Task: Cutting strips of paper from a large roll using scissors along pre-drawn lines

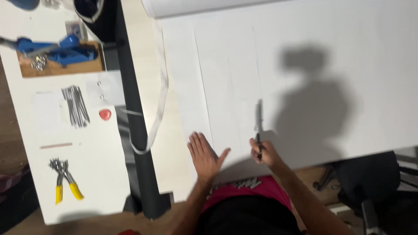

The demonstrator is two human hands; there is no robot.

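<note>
The right hand (262, 154) is closing its grip around the handles of dark scissors (258, 126), whose blades are pointing up across the white sheet (305, 65) near its lower edge. Just left of the scissors, the left hand (204, 156) is pressing flat on that sheet, fingers spread. Well left of the sheet, yellow-handled pliers (64, 180) are lying on a white tabletop (100, 174).
</note>
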